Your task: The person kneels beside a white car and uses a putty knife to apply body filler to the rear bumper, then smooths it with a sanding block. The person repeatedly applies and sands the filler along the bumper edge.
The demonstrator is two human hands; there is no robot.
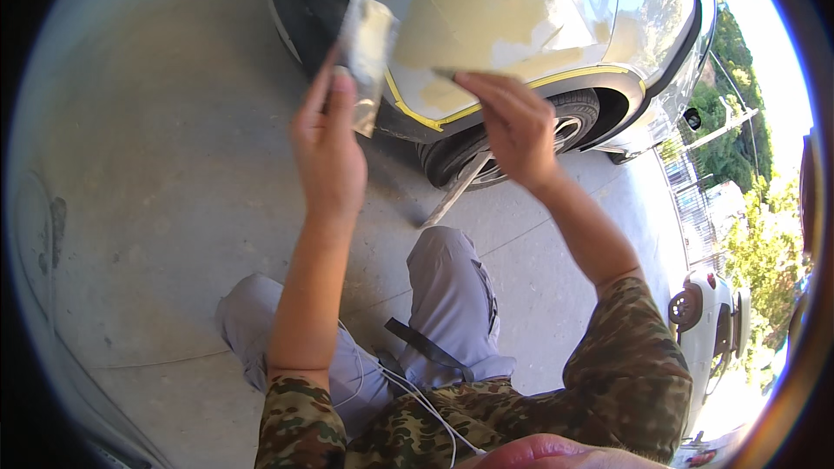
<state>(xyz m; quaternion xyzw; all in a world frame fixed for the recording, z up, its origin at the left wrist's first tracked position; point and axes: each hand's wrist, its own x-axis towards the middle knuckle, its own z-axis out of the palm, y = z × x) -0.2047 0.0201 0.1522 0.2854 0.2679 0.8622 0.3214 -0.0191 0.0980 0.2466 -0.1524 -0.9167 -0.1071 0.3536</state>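
Observation:
My left hand (333, 143) is closed on a flat rectangular plate (368, 43) smeared with pale material, tilted upright beside the car's rear corner. In my right hand (521, 126) the fingers are pinched round a thin, dark-edged piece (444, 73); it looks like a spreader, though blur hides its exact shape. That piece is in front of the car's rear side panel (486, 9), and I cannot tell if it touches. The panel is pale, with dull yellowish patches of filler. Yellow masking tape (417, 115) follows the lower panel edge and the wheel arch.
Just below my right hand is the car's rear wheel (569, 126), with a pale flat strip (456, 191) leaning against it. A dark bumper (304, 13) curves at the left. My bent knees (447, 287) are close to the wheel. A white cable (417, 391) hangs across my lap.

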